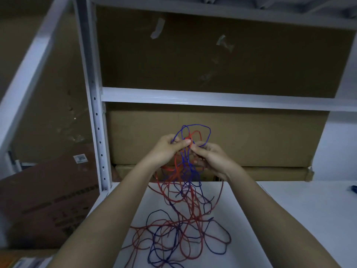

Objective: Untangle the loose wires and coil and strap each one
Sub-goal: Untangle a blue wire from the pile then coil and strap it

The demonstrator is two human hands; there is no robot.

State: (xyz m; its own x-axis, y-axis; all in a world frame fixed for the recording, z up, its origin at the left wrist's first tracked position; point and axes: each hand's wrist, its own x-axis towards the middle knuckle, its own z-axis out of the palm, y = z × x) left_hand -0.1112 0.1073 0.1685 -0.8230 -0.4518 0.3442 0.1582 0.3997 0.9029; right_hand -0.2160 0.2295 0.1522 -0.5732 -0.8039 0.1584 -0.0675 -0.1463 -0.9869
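Observation:
A tangle of thin red wire [193, 206] and blue wire [207, 133] hangs from my raised hands down to the white shelf surface [289, 219], where its loose loops spread out. My left hand [170, 148] pinches the knotted strands near the top of the bundle. Facing it, my right hand [209, 155] grips the same bundle from the other side, fingers curled round the wires. Blue and red loops stick up above both hands.
A white metal shelf upright [96, 120] stands at the left and a crossbeam [212, 99] runs above the hands. Cardboard boxes [251, 136] fill the back of the shelf. Another brown box [48, 200] leans at the lower left. A small blue object [354, 188] lies at the right edge.

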